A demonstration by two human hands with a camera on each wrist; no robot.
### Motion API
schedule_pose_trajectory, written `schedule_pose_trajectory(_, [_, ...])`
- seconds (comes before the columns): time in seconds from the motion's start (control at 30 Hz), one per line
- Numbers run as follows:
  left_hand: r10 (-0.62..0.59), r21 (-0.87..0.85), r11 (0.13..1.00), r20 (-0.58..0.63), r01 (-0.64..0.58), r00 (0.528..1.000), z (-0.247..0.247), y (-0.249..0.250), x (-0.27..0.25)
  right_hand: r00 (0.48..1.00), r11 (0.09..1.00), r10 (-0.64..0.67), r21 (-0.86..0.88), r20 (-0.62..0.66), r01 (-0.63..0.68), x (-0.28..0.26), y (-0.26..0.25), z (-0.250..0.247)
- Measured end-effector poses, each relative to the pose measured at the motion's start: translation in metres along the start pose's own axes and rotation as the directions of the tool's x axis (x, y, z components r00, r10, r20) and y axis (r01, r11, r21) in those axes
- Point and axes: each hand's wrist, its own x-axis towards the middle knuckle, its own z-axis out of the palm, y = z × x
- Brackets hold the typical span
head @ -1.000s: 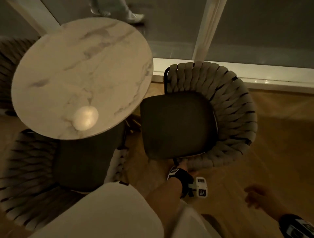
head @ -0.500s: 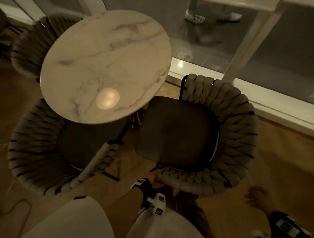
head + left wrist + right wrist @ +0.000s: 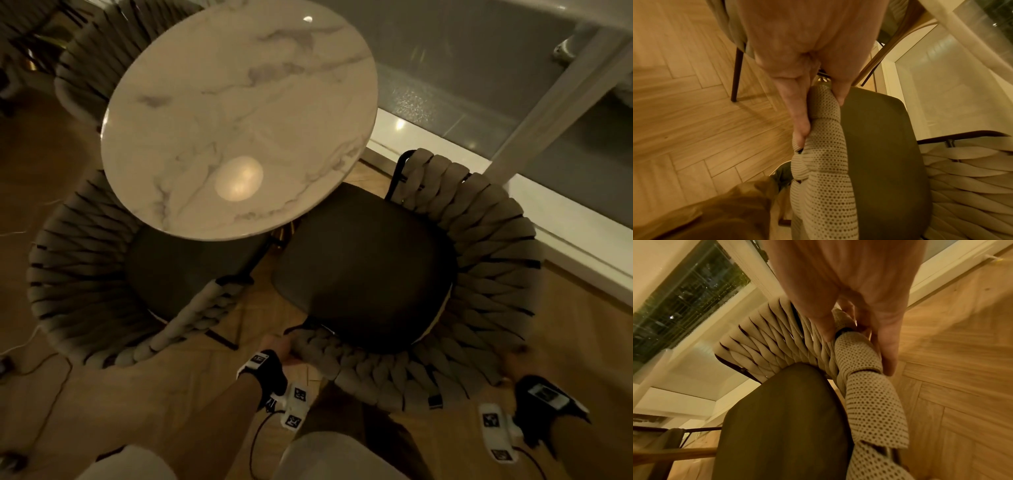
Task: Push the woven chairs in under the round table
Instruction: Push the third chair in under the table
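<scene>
I am gripping the right-hand woven chair [image 3: 486, 274] by its braided back rim with both hands. My left hand [image 3: 807, 78] is clamping the rim's left end, thumb on the seat side and fingers [image 3: 797, 113] curled along the outer side of the perforated cord. My right hand [image 3: 859, 308] is wrapping the rim farther round to the right, thumb inside, fingers [image 3: 888, 344] outside; in the head view it is mostly hiding behind the weave. Ahead of my grips the chair's dark seat cushion [image 3: 363, 270] is reaching toward the round marble table [image 3: 239, 116], its front edge sitting just under the tabletop's rim. To the left of my left hand a second woven chair [image 3: 78, 274] is standing with its seat partly beneath the table. Beneath both grips, herringbone wood flooring [image 3: 684, 113] is showing.
</scene>
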Motion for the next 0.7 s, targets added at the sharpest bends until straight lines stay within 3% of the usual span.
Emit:
schedule_pose_trajectory(0.07, [-0.002, 0.007, 1.000, 0.054, 0.002, 0.999, 0.000, 0.007, 0.002, 0.996, 0.986, 0.079, 0.146, 0.038, -0.084, -0.010, -0.011, 0.004])
schedule_pose_trajectory(0.13, [-0.007, -0.006, 1.000, 0.020, 0.007, 1.000, 0.000, 0.022, 0.001, 0.984, 0.972, 0.175, 0.162, -0.034, -0.168, -0.005, -0.022, 0.009])
schedule_pose_trajectory(0.2, [0.019, -0.008, 1.000, 0.006, -0.019, 1.000, 0.001, 0.035, 0.010, 0.996, 0.991, 0.055, 0.129, -0.077, -0.044, -0.006, -0.031, 0.016])
schedule_pose_trajectory(0.23, [0.019, -0.003, 1.000, -0.005, -0.019, 1.000, 0.001, 0.040, 0.013, 0.993, 0.999, -0.045, -0.020, -0.112, 0.043, -0.003, -0.029, 0.015])
schedule_pose_trajectory(0.27, [0.007, 0.008, 1.000, 0.002, -0.007, 1.000, 0.000, 0.044, 0.019, 0.993, 0.992, -0.070, -0.109, -0.091, 0.060, 0.006, -0.028, 0.017])
schedule_pose_trajectory(0.33, [0.009, 0.005, 1.000, 0.040, -0.009, 0.999, -0.001, 0.053, 0.027, 0.992, 0.992, -0.097, -0.093, -0.076, 0.090, 0.008, -0.026, 0.022])
schedule_pose_trajectory(0.47, [0.014, -0.030, 0.999, 0.045, -0.013, 0.999, -0.003, 0.072, 0.023, 0.994, 0.999, -0.051, 0.003, -0.101, 0.051, -0.003, -0.048, 0.026])
schedule_pose_trajectory(0.6, [0.078, 0.057, 0.995, 0.023, -0.079, 0.997, -0.005, 0.095, 0.000, 0.998, 0.992, -0.034, -0.125, -0.055, 0.027, -0.017, -0.063, 0.029])
schedule_pose_trajectory(0.7, [0.047, 0.090, 0.995, -0.007, -0.046, 0.999, -0.005, 0.109, -0.017, 0.996, 0.993, -0.049, -0.114, -0.070, 0.041, -0.015, -0.065, 0.033])
